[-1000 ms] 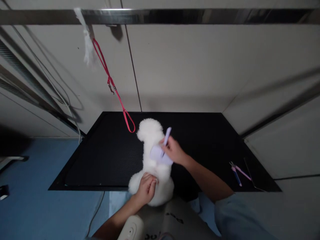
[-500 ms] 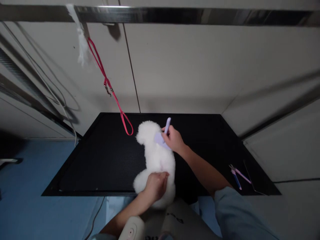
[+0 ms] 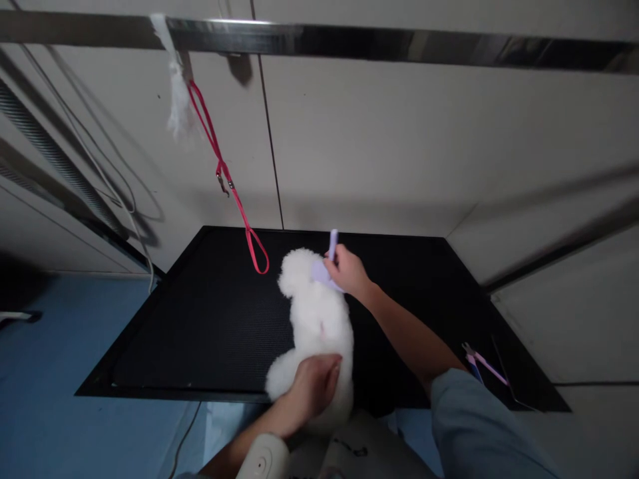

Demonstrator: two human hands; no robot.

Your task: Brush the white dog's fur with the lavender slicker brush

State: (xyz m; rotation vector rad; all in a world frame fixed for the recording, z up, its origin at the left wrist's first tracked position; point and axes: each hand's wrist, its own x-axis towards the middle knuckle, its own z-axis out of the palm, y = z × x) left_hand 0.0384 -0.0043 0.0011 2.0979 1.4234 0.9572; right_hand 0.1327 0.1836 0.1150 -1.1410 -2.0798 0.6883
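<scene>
A white, fluffy dog-shaped body (image 3: 319, 313) lies lengthwise on the black table, its round head end away from me; whether it is a live dog or a model I cannot tell. My right hand (image 3: 352, 271) grips the handle of a lavender slicker brush (image 3: 322, 271). The brush's flat head rests against the fur near the neck, its handle pointing up and away. My left hand (image 3: 315, 382) is closed on the fur at the near end, fingers curled and pressed together. A thin pinkish line shows in the fur between the two hands.
A red leash (image 3: 242, 209) hangs from the metal bar (image 3: 309, 41) over the black grooming table (image 3: 200, 313). Pink-and-blue pliers-like clippers (image 3: 486, 366) lie at the table's right, near a thin flat dark object. A ridged hose (image 3: 54, 153) runs along the left.
The brush and my right hand have shifted slightly, and the handle now stands more upright. My left hand keeps its place on the fur. The whole view has tilted a little.
</scene>
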